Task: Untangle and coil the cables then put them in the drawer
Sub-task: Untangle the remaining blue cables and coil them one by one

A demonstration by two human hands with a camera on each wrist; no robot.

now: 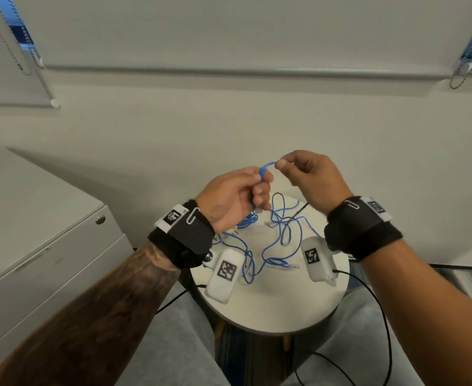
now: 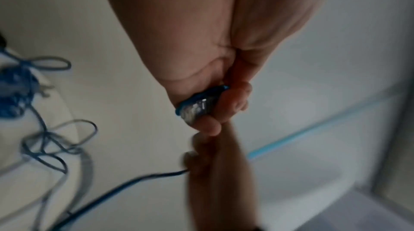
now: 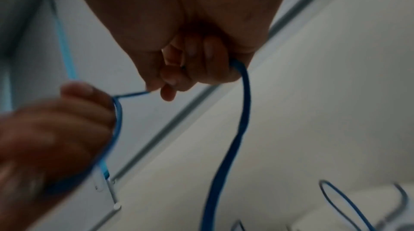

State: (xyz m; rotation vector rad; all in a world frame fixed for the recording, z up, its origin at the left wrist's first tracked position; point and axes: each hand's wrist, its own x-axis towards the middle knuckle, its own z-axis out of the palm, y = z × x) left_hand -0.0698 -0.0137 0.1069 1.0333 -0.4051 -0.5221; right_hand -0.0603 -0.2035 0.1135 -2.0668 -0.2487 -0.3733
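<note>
Both hands are raised above a small round white table [image 1: 279, 305], holding one thin blue cable [image 1: 266, 165] between them. My left hand [image 1: 236, 195] grips coiled turns of the cable and its clear connector [image 2: 197, 106] in curled fingers. My right hand [image 1: 303, 176] pinches the cable a short way along; a small loop arches between the two hands. From the right hand [image 3: 179, 73] the cable [image 3: 237, 128] hangs down to a loose blue tangle [image 1: 282, 235] on the table. The left hand [image 3: 56, 128] appears blurred in the right wrist view.
A grey drawer cabinet [image 1: 34, 246] with a lock stands at the left. Two white tagged camera units [image 1: 223, 274] [image 1: 317, 259] hang under the wrists. Black cords [image 1: 379, 302] run off the table's right side. A white wall and window blinds lie beyond.
</note>
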